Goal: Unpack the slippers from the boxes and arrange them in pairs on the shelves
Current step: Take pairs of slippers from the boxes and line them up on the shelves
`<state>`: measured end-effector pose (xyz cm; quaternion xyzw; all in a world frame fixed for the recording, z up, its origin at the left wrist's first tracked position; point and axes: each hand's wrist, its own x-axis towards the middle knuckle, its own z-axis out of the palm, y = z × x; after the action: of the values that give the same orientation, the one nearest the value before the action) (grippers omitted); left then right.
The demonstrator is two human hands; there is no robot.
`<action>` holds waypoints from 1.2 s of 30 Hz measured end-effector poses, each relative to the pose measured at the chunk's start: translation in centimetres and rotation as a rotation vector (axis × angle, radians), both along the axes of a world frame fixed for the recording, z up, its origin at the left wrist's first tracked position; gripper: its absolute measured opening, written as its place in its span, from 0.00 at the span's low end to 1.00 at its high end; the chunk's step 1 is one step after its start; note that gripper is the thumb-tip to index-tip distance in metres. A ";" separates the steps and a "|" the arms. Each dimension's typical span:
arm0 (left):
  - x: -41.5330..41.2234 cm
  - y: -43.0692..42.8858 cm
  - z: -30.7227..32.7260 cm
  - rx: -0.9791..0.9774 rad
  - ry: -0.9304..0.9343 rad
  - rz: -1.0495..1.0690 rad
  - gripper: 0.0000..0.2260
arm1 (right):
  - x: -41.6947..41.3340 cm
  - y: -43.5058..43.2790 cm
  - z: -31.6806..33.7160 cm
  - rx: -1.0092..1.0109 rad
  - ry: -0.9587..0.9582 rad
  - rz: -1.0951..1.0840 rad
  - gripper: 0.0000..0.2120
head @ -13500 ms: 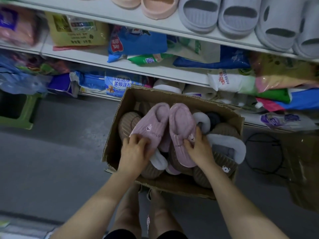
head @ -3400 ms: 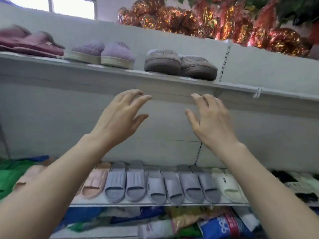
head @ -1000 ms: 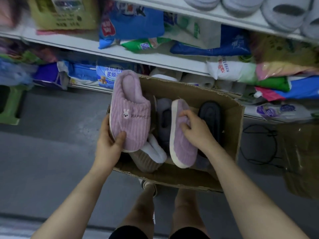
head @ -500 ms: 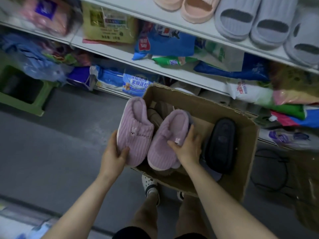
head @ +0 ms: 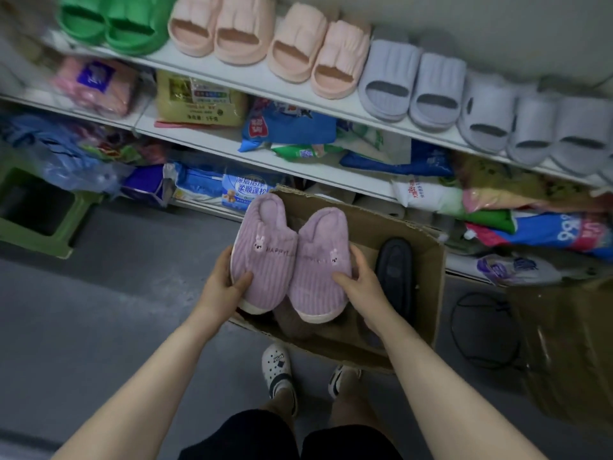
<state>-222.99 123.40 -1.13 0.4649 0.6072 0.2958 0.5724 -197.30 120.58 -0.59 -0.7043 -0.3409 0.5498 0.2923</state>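
Grey floor [head: 99, 327] — green stool [head: 33, 241], perhaps plastic, at left.

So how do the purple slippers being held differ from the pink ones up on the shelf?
The purple slippers are closed-toe, ribbed fabric with a bunny face; the pink slides are open-toe with a pleated strap. The left hand and right hand hold the purple slippers over the box; the pink slides sit on the shelf. Both are side by side in pairs.
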 end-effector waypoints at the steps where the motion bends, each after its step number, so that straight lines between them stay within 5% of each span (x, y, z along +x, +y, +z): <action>1: 0.5 0.3 1.0 0.012 -0.019 -0.011 0.25 | 0.8 -0.2 1.2 0.032 -0.008 -0.023 0.32; 26: 22.2 8.0 35.5 0.794 -0.305 -0.419 0.33 | 21.8 -5.4 37.9 0.971 -0.489 -0.409 0.20; 36: 35.2 7.0 49.2 1.008 -0.445 -0.462 0.26 | 36.6 -6.1 49.9 1.199 -0.641 -0.543 0.21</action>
<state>-187.80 130.35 48.02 0.7260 0.1407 0.5058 0.4442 -160.67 114.51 49.35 -0.6092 -0.4654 -0.0561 0.6396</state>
